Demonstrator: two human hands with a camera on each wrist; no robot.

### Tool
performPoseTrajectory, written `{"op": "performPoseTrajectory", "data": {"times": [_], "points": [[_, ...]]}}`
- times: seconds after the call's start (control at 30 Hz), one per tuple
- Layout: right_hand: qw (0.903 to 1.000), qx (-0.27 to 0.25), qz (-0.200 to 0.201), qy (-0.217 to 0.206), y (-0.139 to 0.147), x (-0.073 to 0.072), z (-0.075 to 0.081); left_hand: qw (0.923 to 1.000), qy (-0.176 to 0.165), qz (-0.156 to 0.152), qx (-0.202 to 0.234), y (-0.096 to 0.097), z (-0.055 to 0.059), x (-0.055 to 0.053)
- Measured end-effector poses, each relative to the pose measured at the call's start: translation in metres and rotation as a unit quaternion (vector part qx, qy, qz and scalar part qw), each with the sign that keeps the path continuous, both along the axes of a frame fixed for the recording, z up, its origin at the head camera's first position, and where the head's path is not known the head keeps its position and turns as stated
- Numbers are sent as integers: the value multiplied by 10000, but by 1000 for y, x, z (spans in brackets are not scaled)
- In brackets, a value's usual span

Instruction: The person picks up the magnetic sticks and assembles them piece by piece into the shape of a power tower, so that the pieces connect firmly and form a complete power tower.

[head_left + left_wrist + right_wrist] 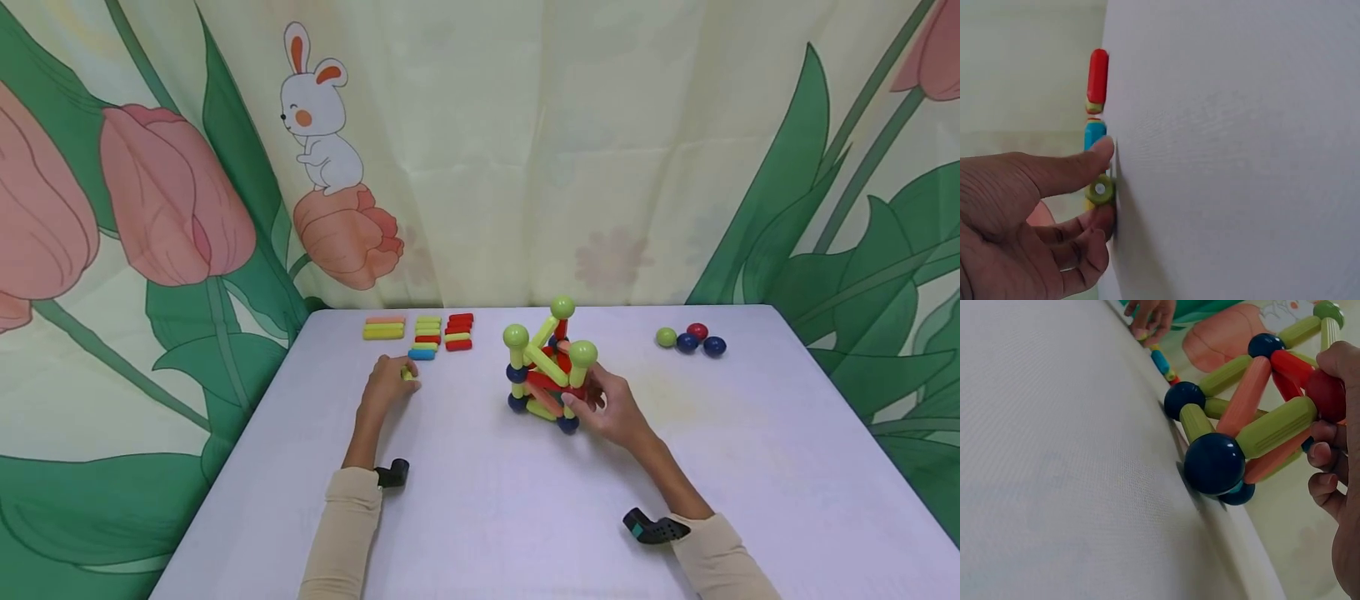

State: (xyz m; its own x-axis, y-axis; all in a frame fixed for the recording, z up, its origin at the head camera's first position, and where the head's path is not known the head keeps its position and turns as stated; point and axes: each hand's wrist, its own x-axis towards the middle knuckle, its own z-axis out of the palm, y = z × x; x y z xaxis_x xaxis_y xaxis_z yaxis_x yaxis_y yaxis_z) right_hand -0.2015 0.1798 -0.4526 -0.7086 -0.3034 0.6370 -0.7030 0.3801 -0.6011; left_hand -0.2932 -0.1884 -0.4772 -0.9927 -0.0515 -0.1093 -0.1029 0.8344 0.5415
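I have the open frame of glossy balls and ribbed rods in view on the white cloth-covered surface, three lime-green balls at its top and navy ones at its base; whether every base ball touches down, I can't tell. At its right side I see the right hand, its grip clamped on the frame by a glossy red ball, thumb on one side and fingers curled on the other.

Well to the left of the frame is the left hand, its grip pinched on a short yellow-green rod; on my left wrist feed the rod's round end faces me, a pale disc at its centre. That hand is just on the near side of a bright blue rod, nearest in the middle of three groups of coloured rods lying beyond and left of the frame.

Beyond and right of the frame I see a loose lime-green ball, a loose red ball and two loose navy balls.
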Motion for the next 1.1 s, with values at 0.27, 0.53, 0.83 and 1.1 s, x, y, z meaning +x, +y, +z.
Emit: {"op": "performPoseTrajectory", "data": {"times": [0.27, 0.53, 0.83, 1.1], "points": [[9999, 66, -78, -39, 3, -1, 3, 9994, -87, -261, -220, 9, 11, 3], [9999, 20, -133, -21, 10, -19, -23, 9509, 46, -845, 2978, 52, 55, 14], [10000, -36, -34, 35, 15, -27, -32, 8219, 530, -1002, 5582, 111, 106, 25], [9998, 54, -166, -109, 14, -22, -32, 8375, 811, -1394, 5221, 138, 112, 33]]}}
